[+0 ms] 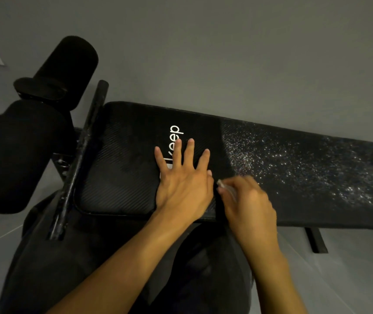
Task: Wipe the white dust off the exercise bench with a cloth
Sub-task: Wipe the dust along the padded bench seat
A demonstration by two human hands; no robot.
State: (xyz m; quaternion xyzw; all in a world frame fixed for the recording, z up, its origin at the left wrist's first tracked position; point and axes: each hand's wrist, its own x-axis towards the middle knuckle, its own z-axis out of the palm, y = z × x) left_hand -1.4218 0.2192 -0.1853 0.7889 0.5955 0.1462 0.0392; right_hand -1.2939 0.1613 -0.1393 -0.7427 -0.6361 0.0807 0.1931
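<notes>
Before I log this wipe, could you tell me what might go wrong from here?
The cloth shows only as a small wad in the right hand, so it may smear the white dust rather than lift it. Strokes toward the left hand could push dust onto the clean logo end of the bench.

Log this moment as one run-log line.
left hand: flat on bench | right hand: grips cloth | white dust: on bench right of hands
</notes>
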